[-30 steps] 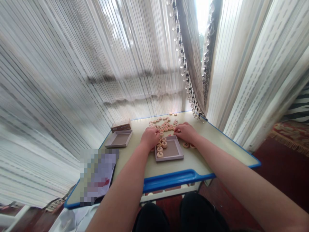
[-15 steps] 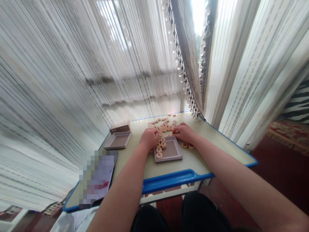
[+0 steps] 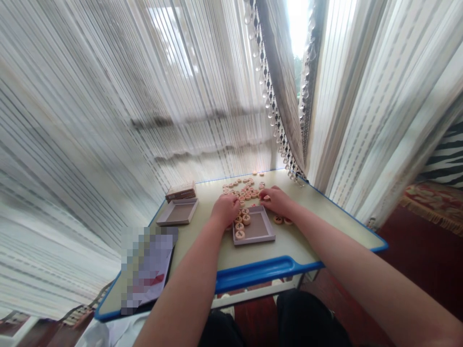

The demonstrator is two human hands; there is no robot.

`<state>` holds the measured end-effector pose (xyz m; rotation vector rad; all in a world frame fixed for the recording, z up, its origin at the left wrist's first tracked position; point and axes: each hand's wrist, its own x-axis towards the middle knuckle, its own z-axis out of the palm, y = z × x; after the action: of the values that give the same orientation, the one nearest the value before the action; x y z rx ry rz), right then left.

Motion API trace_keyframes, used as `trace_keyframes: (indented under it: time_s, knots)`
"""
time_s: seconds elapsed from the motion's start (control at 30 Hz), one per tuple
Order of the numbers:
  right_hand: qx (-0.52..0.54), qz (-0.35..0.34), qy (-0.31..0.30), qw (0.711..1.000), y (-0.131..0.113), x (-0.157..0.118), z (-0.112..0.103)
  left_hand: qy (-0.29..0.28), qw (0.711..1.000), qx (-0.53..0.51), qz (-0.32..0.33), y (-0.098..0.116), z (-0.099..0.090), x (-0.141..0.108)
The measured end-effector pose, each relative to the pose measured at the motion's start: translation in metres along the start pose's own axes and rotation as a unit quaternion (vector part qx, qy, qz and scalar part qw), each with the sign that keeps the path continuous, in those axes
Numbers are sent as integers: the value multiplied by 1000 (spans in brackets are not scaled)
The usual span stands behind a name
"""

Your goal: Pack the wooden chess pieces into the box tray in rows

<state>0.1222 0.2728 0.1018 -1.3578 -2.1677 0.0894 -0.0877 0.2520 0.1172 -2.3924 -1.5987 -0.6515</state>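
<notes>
Xiangqi pieces (image 3: 240,235) lie along the left side of a shallow tray (image 3: 261,231) on the worktop (image 3: 325,236), others scattered beyond. At its far left corner, the left hand (image 3: 224,210) curls, its fingers' hold hidden. The right hand (image 3: 278,200) bends narrow fingers about another piece (image 3: 266,198), grip unclear. Left stands a second tray (image 3: 180,212).

Xiangqi pieces (image 3: 248,195), far cluster: characters are too small to read. Box tray (image 3: 258,230): upper left corner lies hidden behind the left hand (image 3: 226,210). Dark-edged panel (image 3: 155,270): face is pixelated; zebra-striped cloth (image 3: 446,166), cut off by right edge.
</notes>
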Motion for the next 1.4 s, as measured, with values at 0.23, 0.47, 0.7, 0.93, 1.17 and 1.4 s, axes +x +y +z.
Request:
trace_keyframes:
  time_s: [0.23, 0.47, 0.7, 0.93, 1.17, 1.4]
  knots:
    - [26, -68, 44, 996, -18, -8, -14, 10, 1000, -2, 7, -2, 3, -1]
    - [66, -117, -65, 989, -34, -20, -16, 0, 1000, 2, 9, -3, 5, 1]
    - [58, -117, -122, 984, -34, -23, -21, -4, 1000, 5, 2, 0, 2, 2]
    - [21, -124, -126, 984, -31, -22, -19, -8, 1000, 3, 4, 1, -1, 0]
    - [45, -111, -147, 982, -30, -23, -25, -12, 1000, -1, 3, 1, 1, 1]
    - [29, -111, -152, 982, -33, -22, -25, -17, 1000, -3, 4, -1, 4, 1]
